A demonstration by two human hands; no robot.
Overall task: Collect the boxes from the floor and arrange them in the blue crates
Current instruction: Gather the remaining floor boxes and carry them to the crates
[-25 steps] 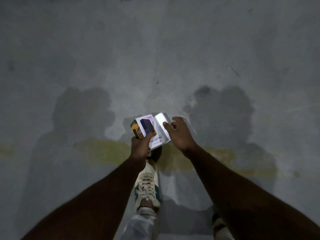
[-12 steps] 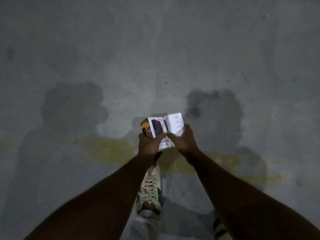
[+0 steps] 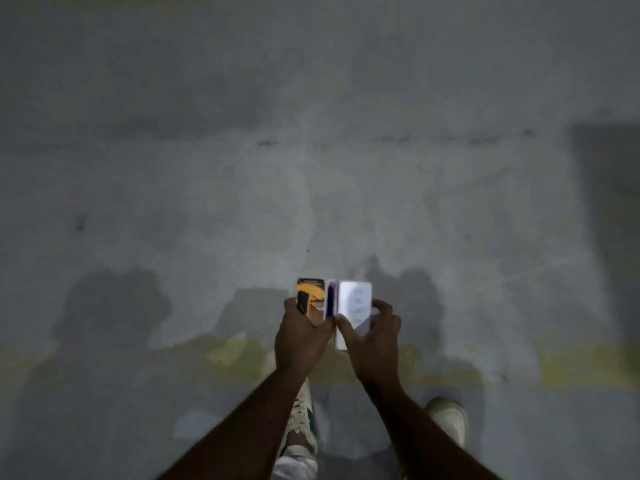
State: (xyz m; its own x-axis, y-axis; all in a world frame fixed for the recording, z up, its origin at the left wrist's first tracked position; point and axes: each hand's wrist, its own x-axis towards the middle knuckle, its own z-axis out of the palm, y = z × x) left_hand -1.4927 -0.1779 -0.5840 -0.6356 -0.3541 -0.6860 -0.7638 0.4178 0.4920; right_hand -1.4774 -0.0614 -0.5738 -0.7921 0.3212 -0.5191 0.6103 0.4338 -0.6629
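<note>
1. Grey concrete floor (image 3: 346, 185), matte and mottled, crossed by a worn yellow painted stripe (image 3: 225, 355); white lace-up sneakers (image 3: 301, 424) nearest the camera.
2. Left hand (image 3: 301, 337) curls round a small orange-and-black cardboard box (image 3: 310, 297).
3. Right hand (image 3: 374, 336) pinches a glossy white flat box (image 3: 353, 311), thumb on its face.
4. Since a second ago the fanned boxes have closed into a squarer stack, right hand now gripping. Likely ready to carry.
5. No blue crates in sight; dark shadow at far right.
</note>
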